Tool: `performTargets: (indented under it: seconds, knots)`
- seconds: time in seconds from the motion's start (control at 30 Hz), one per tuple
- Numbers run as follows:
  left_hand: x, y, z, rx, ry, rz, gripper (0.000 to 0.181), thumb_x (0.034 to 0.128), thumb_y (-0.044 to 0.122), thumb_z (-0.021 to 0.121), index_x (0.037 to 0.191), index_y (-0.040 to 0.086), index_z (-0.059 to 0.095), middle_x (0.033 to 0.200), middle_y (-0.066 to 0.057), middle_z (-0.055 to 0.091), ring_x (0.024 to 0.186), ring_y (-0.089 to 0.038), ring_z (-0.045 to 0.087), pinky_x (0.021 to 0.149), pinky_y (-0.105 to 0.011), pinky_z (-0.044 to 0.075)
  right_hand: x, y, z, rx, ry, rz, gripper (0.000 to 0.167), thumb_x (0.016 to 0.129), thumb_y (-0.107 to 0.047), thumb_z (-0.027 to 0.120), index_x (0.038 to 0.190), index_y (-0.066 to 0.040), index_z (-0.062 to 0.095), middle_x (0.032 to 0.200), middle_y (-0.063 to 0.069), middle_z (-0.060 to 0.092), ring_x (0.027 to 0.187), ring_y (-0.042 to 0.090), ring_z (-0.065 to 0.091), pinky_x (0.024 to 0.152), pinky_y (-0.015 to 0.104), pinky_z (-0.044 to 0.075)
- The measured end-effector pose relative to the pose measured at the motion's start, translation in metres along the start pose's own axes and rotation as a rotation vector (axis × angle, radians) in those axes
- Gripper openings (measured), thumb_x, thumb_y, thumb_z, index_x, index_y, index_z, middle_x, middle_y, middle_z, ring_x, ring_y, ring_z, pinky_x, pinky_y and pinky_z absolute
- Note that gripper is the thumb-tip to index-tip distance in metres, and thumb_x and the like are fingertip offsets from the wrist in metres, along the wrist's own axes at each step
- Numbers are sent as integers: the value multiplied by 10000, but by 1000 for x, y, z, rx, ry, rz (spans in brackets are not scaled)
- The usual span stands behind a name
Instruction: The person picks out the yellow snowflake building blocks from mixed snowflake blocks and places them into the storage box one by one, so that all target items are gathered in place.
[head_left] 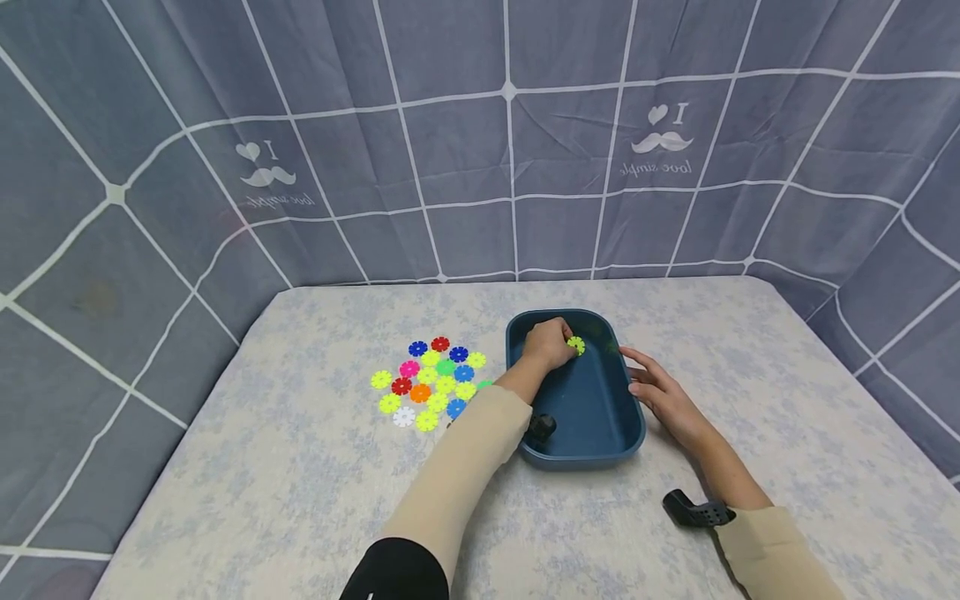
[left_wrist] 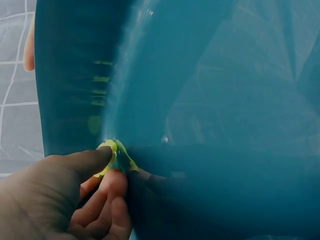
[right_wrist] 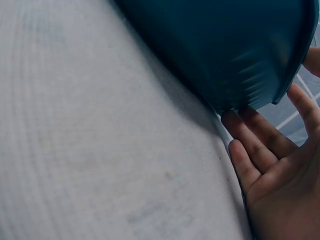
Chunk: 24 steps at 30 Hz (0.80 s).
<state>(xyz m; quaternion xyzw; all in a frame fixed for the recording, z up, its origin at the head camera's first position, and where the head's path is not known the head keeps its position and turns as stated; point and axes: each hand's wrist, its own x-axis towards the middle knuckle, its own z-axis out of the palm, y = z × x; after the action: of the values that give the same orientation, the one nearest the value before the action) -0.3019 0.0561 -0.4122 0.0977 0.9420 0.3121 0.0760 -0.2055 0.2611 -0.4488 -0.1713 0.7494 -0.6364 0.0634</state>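
A dark teal plastic bin stands on the table. My left hand reaches inside it and pinches a yellow-green plastic snowflake disc between thumb and fingers. Seen from the left wrist, the disc is right beside the inner wall, with its reflection next to it. At the bin's right outer side is my right hand, its fingertips touching the wall. In the right wrist view, those fingers extend along the bin's underside edge. Left of the bin lie several coloured snowflake discs, partly hidden by my left forearm.
The table has a pale blue-and-white mottled cover. A grey curtain with white grid lines surrounds its back and sides. The bin's walls rise around my left hand. A black strap with a camera mount sits on my right wrist.
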Motion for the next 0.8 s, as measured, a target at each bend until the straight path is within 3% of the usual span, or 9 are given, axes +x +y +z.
performTargets:
  seconds: [0.33, 0.8]
  knots:
    - [0, -1, 0, 83, -7, 12, 350, 850, 292, 778, 1131, 150, 626, 1086, 3, 635, 866, -166, 587, 737, -292, 479, 0, -1, 0, -3, -12, -2, 555, 1042, -133, 427, 1550, -93, 208, 1483, 328, 247, 1197, 1, 437, 926, 145, 381]
    - [2, 0, -5, 179, -24, 24, 340, 855, 360, 761, 1114, 184, 630, 1073, 35, 636, 806, -133, 581, 695, -294, 469, 0, -2, 1, -10, -5, -3, 553, 1038, -109, 432, 1540, -54, 208, 1459, 354, 283, 1168, -18, 478, 908, 145, 408]
